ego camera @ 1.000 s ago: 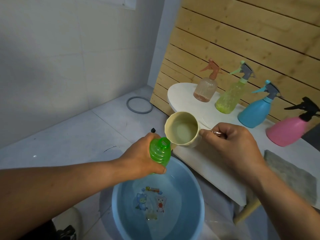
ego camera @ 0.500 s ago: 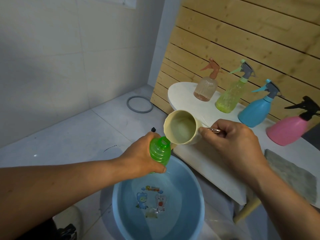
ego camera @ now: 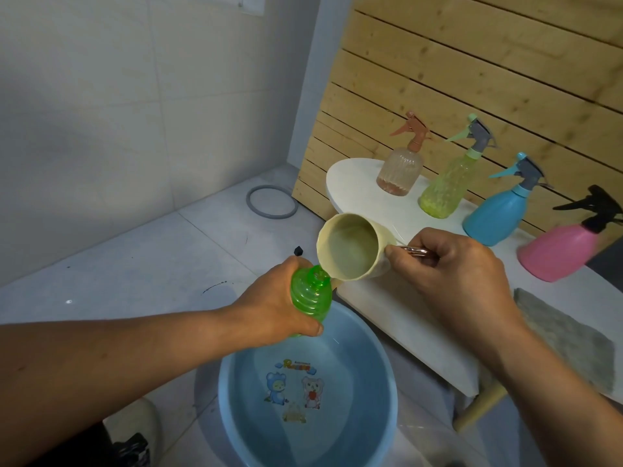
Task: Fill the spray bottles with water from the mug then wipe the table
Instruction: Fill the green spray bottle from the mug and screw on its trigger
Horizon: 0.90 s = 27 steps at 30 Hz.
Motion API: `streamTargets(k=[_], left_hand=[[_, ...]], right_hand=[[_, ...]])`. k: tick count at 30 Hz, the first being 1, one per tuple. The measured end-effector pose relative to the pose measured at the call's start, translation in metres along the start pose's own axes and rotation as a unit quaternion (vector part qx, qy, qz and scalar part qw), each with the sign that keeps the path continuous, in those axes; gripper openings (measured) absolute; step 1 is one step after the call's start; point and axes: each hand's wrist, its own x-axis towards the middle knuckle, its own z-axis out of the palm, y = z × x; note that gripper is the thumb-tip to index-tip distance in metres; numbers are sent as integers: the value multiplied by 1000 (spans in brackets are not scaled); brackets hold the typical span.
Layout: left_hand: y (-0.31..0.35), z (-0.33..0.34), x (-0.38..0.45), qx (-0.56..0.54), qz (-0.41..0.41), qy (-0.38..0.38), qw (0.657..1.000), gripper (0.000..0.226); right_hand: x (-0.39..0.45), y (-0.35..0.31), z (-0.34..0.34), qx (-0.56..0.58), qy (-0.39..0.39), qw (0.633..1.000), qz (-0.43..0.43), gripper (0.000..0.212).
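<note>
Left hand: my left hand [ego camera: 269,308] grips the green bottle [ego camera: 308,296], neck open, above the blue basin [ego camera: 387,392] at 6 o'clock.
Right hand: my right hand [ego camera: 458,278] holds the cream mug [ego camera: 350,247] by its metal handle, tipped so its lip meets the bottle's mouth.
Water: possibly pouring; the stream is hard to make out.
Table [ego camera: 350,176]: four capped spray bottles stand from 1 to 3 o'clock.
Cloth [ego camera: 569,335]: grey, at 4 o'clock on the table.

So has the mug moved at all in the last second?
Yes, slightly. The mug has tipped further, its lip dropping onto the green bottle's mouth, judged against the white table edge behind.
</note>
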Motion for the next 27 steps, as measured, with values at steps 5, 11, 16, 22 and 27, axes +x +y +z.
streamTargets(k=[5, 11, 16, 22, 27], left_hand=[[0, 0, -1, 3, 3, -1, 1000, 90], [0, 0, 0, 2, 4, -4, 1000, 90], [-1, 1, 0, 3, 3, -3, 1000, 90], [0, 0, 0, 0, 1, -4, 1000, 92], [0, 1, -1, -1, 2, -4, 1000, 90]], right_hand=[[-1, -2, 0, -7, 5, 1000, -1, 42], [-1, 0, 1, -14, 15, 1000, -11, 41], [-2, 0, 2, -21, 18, 999, -15, 41], [-3, -3, 1, -26, 21, 999, -23, 39], [-5, -4, 0, -31, 21, 999, -24, 40]])
